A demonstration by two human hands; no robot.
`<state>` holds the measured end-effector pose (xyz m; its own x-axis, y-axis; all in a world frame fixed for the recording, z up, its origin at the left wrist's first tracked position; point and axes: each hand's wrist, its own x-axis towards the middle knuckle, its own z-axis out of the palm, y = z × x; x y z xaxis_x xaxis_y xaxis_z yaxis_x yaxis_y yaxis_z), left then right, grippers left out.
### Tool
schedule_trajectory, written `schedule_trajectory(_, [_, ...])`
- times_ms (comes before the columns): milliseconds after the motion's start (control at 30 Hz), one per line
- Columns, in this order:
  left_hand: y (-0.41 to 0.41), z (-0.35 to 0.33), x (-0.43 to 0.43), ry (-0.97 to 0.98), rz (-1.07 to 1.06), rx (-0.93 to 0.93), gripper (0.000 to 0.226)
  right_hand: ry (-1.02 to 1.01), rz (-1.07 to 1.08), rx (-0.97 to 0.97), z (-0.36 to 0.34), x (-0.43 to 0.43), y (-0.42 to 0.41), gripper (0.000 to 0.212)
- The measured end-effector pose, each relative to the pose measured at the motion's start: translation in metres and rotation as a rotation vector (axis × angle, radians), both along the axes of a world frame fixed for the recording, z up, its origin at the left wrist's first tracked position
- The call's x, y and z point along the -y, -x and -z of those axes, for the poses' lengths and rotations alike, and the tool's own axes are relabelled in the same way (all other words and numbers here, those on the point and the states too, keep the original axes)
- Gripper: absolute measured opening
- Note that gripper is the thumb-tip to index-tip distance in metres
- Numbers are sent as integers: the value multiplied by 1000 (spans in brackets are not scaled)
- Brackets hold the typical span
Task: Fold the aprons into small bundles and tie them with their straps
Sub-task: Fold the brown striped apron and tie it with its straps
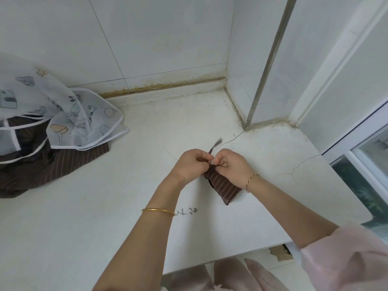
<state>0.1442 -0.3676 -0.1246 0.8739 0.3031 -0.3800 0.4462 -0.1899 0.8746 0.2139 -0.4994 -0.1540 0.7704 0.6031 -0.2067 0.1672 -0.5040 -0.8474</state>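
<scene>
I am tying off the brown striped bundle point(223, 186), so the folding of this apron looks done to me and the knot is the step in hand. The bundle is lying on the white counter point(105, 217), near the tiled corner, its far end lifted between my two hands and its near end resting on the surface under my right wrist.

My left hand point(192, 165) is curling shut round the strap point(215, 144), pinching it between thumb and fingers, and the loose tail is sticking up past my knuckles (blurred, so it is probably flicking about). My right hand point(231, 166) is also curling in, its fingertips pinching the strap down against the top of the bundle. How far the knot itself is formed I cannot tell, since my fingers are covering it.

What the next move is calling for, I judge, is pulling the two ends apart while my right fingertips are pinning the wrap, so the folds are not springing open. Too little tension and the bundle is going to loosen.

Well off to my left, more work is waiting: a translucent printed apron point(69, 114) is lying crumpled on top of another striped apron point(52, 168), both unfolded.
</scene>
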Motion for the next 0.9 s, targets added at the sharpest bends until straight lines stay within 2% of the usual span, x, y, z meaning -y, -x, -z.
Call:
schedule_trajectory(100, [-3, 4, -1, -118, 74, 35, 35, -61, 1, -48, -7, 0, -1, 31])
schedule_trajectory(300, [-16, 9, 0, -290, 272, 24, 15, -118, -32, -80, -15, 7, -4, 24])
schedule_trajectory(500, [-26, 10, 7, -323, 350, 53, 8, -184, -2, -60, -19, 20, -11, 22])
schedule_trajectory(567, [-29, 10, 12, -350, 366, 52, 7, -291, 59, -154, -23, 21, -13, 18])
schedule_trajectory(667, [-31, 13, 20, -323, 325, 60, 14, -550, 291, -440, -31, 22, -18, 4])
schedule_trajectory(733, [-31, 16, 25, -286, 258, 67, 24, -647, 509, -558, -30, 26, -25, 11])
schedule_trajectory(800, [-31, 18, 30, -252, 195, 70, 25, -531, 586, -465, -26, 31, -28, 15])
schedule_trajectory(900, [-34, 18, 33, -234, 156, 63, 21, -308, 354, -232, -17, 35, -23, 29])
